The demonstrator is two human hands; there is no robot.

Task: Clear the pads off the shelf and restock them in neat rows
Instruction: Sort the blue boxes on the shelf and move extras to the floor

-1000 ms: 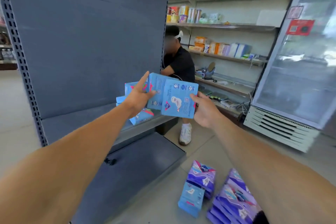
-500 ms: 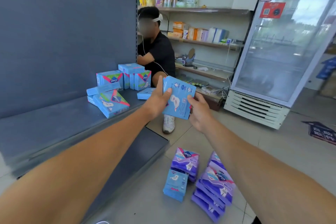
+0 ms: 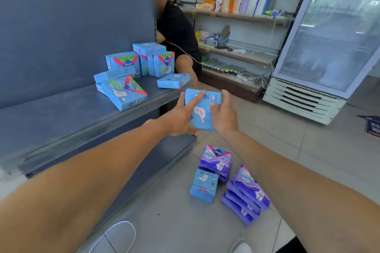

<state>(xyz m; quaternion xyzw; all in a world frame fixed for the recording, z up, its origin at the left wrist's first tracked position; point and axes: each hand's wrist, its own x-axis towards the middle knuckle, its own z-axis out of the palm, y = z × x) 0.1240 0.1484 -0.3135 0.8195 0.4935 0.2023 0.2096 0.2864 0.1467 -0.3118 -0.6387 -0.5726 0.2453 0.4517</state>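
Blue pad packs [image 3: 202,112] are sandwiched between left hand [image 3: 181,118] and right hand [image 3: 223,116], fingers pressing either side, seemingly to square them above the floor stack [image 3: 202,186]; others remain on the shelf [image 3: 61,117]

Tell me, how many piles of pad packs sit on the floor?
3: a purple stack, a blue pack or small stack leaning in front of it, and a slanted purple stack to their right. Exact pack counts are hidden.

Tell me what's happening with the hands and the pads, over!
Both hands, left and right, hold one blue pack. Blue packs jumbled on the shelf. Purple packs on the floor. Nothing blocking.
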